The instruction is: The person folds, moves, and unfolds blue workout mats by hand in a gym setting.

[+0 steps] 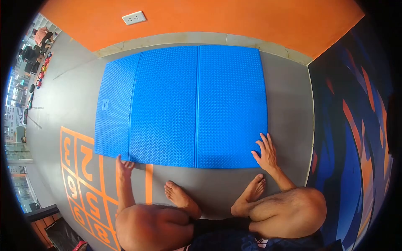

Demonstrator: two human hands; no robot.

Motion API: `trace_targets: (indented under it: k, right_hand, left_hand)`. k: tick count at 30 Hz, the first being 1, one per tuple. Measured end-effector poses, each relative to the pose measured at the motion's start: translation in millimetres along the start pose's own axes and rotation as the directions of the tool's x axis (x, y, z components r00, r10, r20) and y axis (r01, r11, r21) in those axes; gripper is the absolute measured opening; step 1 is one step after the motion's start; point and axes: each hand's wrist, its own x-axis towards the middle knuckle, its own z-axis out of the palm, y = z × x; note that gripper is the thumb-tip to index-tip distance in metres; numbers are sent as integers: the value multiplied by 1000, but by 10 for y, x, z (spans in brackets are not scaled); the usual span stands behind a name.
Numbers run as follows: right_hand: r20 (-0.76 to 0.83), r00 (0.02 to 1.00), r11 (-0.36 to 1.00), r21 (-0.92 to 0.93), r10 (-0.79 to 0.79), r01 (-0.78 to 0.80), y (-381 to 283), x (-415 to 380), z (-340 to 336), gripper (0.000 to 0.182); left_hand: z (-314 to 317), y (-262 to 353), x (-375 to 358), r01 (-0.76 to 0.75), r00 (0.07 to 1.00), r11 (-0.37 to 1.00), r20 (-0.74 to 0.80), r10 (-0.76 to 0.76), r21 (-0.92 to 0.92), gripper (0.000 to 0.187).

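A blue exercise mat [164, 104] lies unfolded flat on the floor, its textured surface split into three panels by two creases. A small light logo patch [105, 104] marks its left panel. At the near edge, close to the left crease, my left hand [124, 166] has its index finger stretched toward the mat and the other fingers partly bent; whether it touches is hard to tell. My right hand [266, 154] is spread at the near right corner, with fingertips at the mat's edge. Neither hand grips anything.
My bare feet [181, 195] are just short of the mat. Behind it rises an orange wall [251, 21] with a socket [134, 18]; a dark patterned wall [347, 125] stands right. Orange floor numbers [86, 161] are at left. Farther off are kettlebells [41, 75] and a person [43, 37].
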Motion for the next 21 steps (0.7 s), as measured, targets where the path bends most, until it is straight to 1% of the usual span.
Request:
trace_targets:
  k: [1,2,4,5,7,8,9,10,11,12,14,17,18,20,21]
  right_hand:
    - [6,1000,998,-56,5,-5,-30,-6,4,53]
    - [-5,1000,997,-67,-29,28,-76,-1,13,55]
    - [-19,995,991,-88,-99,97,-178,4,45,58]
    - [17,983,982,60,-182,181,-175,11,118,72]
    - [208,941,964,49,-267,263,-470,-20,52,81]
    - [299,905,952,47,-303,303,-569,-50,28,86]
    - [345,893,947,-38,-287,319,-538,-75,155,95]
    - [317,897,935,-74,-308,347,-507,-100,223,92]
    - [287,899,921,-112,-329,373,-456,-116,274,90]
    - [259,899,905,-151,-353,398,-432,-113,274,88]
    - [218,904,924,-24,-367,381,-377,-133,274,79]
    - [167,908,920,157,-383,359,-318,-124,179,67]
    - [149,910,912,211,-386,353,-306,-111,149,64]
    - [78,918,905,218,-390,366,-296,-150,175,61]
    - [43,919,901,221,-391,373,-287,-177,200,59]
  left_hand:
    - [36,-136,-52,76,997,995,4,-76,70,47]
    - [63,-285,-71,152,988,979,3,-154,138,43]
    - [142,-560,-145,360,912,919,146,-382,159,36]
    - [173,-660,-207,306,925,929,164,-342,209,35]
    - [299,-804,-414,189,942,933,211,-260,306,35]
    - [393,-836,-583,124,957,940,213,-198,317,34]
    - [479,-845,-773,58,967,944,217,-134,326,33]
    - [519,-844,-859,-8,973,943,221,-70,334,32]
    - [501,-821,-821,-4,960,938,266,-94,346,37]
    - [522,-812,-831,-11,962,943,262,-81,332,38]
    - [518,-812,-862,-20,967,951,246,-59,308,38]
    - [629,-764,-1097,-72,973,947,230,-2,313,28]
    - [613,-785,-1074,-57,969,950,244,-21,306,25]
    - [573,-833,-992,-26,960,957,275,-57,289,20]
    - [567,-850,-980,-34,959,959,280,-48,281,18]
